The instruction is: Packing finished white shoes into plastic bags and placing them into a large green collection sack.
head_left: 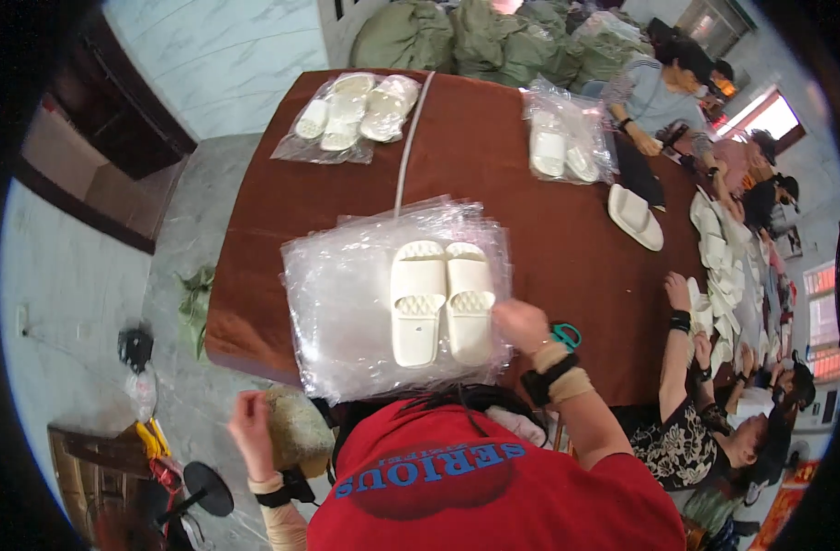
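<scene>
A pair of white slide slippers (419, 308) lies side by side, soles down, on a stack of clear plastic bags (337, 312) at the near edge of the table. My right hand (523, 326) is closed at the outer edge of the right slipper (470, 312), its fingers curled against the side. My left hand (252, 432) hangs in the air off the table's near left corner, fingers loosely bent and nothing seen in it. Dark bands circle both wrists.
Bagged slippers (347, 115) lie at the far left of the brown-covered table (475, 138), another bagged pair (560, 151) at the far right. A loose slipper (635, 218) and green-handled scissors (565, 336) are to the right. Co-workers (663, 96) handle a slipper pile (718, 266).
</scene>
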`<act>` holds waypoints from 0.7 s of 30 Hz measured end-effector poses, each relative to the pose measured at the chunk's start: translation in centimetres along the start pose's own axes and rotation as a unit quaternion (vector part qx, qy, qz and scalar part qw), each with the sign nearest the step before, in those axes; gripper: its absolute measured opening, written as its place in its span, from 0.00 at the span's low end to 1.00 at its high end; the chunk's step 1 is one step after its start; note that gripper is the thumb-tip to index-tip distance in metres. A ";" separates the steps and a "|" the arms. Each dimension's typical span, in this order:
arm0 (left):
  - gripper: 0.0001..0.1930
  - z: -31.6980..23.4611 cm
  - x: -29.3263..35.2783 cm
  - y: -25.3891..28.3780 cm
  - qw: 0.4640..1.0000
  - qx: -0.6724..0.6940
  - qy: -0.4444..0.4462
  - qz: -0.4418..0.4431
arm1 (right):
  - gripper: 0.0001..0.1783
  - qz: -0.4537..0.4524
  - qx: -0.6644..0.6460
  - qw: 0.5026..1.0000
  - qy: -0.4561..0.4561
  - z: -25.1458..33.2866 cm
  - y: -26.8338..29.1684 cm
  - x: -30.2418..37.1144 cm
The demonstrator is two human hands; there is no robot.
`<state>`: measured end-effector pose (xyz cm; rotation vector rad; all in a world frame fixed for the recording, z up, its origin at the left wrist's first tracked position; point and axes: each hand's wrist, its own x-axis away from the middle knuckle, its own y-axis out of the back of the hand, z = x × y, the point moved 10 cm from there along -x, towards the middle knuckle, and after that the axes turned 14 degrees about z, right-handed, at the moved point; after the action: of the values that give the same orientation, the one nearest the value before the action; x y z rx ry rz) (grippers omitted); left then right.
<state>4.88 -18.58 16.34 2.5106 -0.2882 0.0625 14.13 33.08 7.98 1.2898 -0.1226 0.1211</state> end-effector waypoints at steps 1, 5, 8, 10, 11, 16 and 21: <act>0.02 -1.8 -0.8 -3.3 0.999 0.028 -0.007 0.034 | 0.09 0.014 -0.024 0.999 0.047 1.4 -1.7 -0.8; 0.04 -9.9 -3.2 -16.4 0.964 0.008 -0.161 0.212 | 0.20 0.093 -0.094 0.989 0.061 7.0 -4.3 -3.7; 0.05 -15.8 -3.7 -23.8 0.905 -0.047 -0.335 0.257 | 0.12 0.040 -0.099 0.993 0.043 6.2 -5.6 -4.4; 0.05 -15.8 -4.8 -28.4 0.887 -0.044 -0.368 0.276 | 0.07 0.015 -0.133 0.990 0.033 6.7 -3.9 -3.8; 0.05 -14.7 -5.7 -30.1 0.882 -0.046 -0.377 0.279 | 0.07 0.006 -0.133 0.991 0.027 6.8 -3.2 -3.4; 0.06 -14.7 -4.8 -33.2 0.847 -0.140 -0.384 0.341 | 0.09 -0.136 -0.183 0.974 0.003 2.7 0.2 1.8; 0.05 -17.2 -4.2 -30.5 0.853 -0.101 -0.404 0.315 | 0.14 -0.224 -0.107 0.963 -0.107 -2.6 -0.3 8.8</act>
<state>7.88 16.36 12.62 1.9947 -1.3659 -0.7391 22.91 35.68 8.42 1.0830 -0.0234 -0.4111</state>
